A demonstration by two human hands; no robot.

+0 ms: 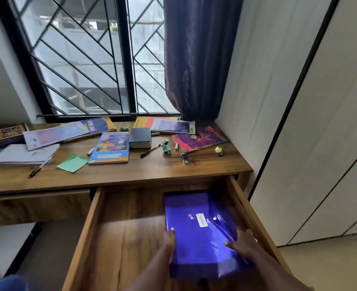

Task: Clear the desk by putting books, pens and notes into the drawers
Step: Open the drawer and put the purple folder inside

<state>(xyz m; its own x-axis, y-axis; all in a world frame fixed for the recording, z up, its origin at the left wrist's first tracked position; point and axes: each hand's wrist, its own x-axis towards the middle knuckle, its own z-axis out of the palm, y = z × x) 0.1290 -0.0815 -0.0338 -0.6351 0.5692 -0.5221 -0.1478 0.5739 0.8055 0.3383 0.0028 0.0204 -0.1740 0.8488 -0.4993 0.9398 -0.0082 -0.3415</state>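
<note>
While my left hand (pixel 170 240) and right hand (pixel 243 241) grip the blue folder (pixel 194 211) by its sides, it runs near-to-far on the right of the drawer (pixel 127 238).

A study corner in a home. Beyond the fingers (pixel 172 230), a wooden bench (pixel 173 171) fitted into a window alcove carries textbooks (pixel 110 148), pens (pixel 150 150) and sticky notes (pixel 73 163). Its drawer (pixel 127 238) stands open beneath them, with a blue folder (pixel 198 238) in their grip. A barred window (pixel 79 59) and purple curtain (pixel 196 59) lie farther off, and tall white cupboard doors (pixel 320 143) stand to their right.
</note>
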